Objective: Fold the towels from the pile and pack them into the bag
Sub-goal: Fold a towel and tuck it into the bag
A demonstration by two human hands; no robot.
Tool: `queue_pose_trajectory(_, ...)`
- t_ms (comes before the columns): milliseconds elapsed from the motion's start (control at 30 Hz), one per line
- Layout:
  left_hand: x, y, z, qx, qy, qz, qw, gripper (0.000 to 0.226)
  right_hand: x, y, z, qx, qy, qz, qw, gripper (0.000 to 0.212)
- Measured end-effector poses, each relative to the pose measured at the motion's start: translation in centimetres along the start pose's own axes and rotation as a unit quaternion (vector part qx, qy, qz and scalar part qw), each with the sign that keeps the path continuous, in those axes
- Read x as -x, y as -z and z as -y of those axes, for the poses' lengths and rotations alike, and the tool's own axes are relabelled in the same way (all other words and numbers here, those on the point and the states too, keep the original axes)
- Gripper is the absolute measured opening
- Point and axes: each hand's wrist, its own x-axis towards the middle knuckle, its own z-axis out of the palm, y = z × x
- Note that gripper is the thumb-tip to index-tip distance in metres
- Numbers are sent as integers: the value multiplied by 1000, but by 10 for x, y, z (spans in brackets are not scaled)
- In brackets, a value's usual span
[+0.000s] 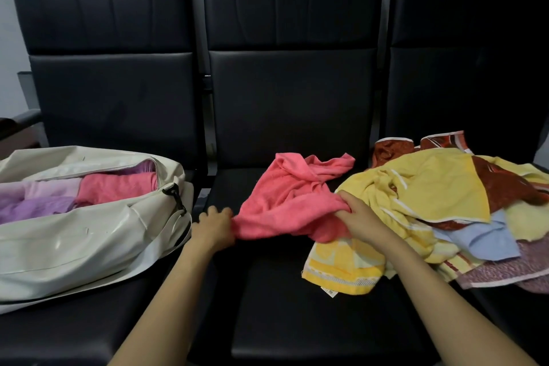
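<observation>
The half-packed white bag (74,235) lies at nine o'clock, the towel pile (445,211) at three, and between them on the seat (297,291) is the pink towel (291,196), likely light and limp, best taken by its corners, with left hand (214,227) and right hand (362,220) pinching its near edge in curled fingers (346,197).

The cream bag (74,235) runs off the left edge and the towel pile (445,205) off the right. The right hand (359,217) has its fingertips buried in the pink towel (291,196). The tag (329,293) on the yellow towel (341,264) is too small to read.
</observation>
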Motion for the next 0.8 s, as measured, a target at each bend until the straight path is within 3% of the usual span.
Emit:
queue_pose_trajectory(67,0,-7,-3,-6,-73,34,997,59,5,-6,7,-99,-5,56,993,20)
queue_pose_trajectory(200,0,-15,-11,135,-163,-32,977,19,7,-16,11,-128,-6,89,988,20)
queue_pose_trajectory(267,2,-7,-13,200,-153,-113,961,22,6,-11,13,-58,3,86,995,9)
queue_pose_trajectory(400,0,3,-14,183,-157,-225,944,24,5,-1,13,170,4,170,971,61)
queue_pose_trajectory(433,-1,2,-16,173,-153,-211,950,21,6,-4,13,213,3,181,960,60)
queue_pose_trajectory(500,-1,-6,-20,174,-133,-127,968,15,8,-14,11,274,14,171,946,35)
queue_pose_trajectory(567,0,-14,-17,164,-104,-5,981,39,7,-24,4,302,17,154,941,25)
queue_pose_trajectory(633,1,-17,-12,144,-84,65,984,60,4,-31,-4,307,8,154,939,20)
queue_pose_trajectory(733,0,-13,-8,134,-87,61,985,47,-1,-38,-7,305,5,154,940,18)
queue_pose_trajectory(800,0,-10,-7,99,-106,34,989,27,-2,-42,-7,310,28,157,937,5)
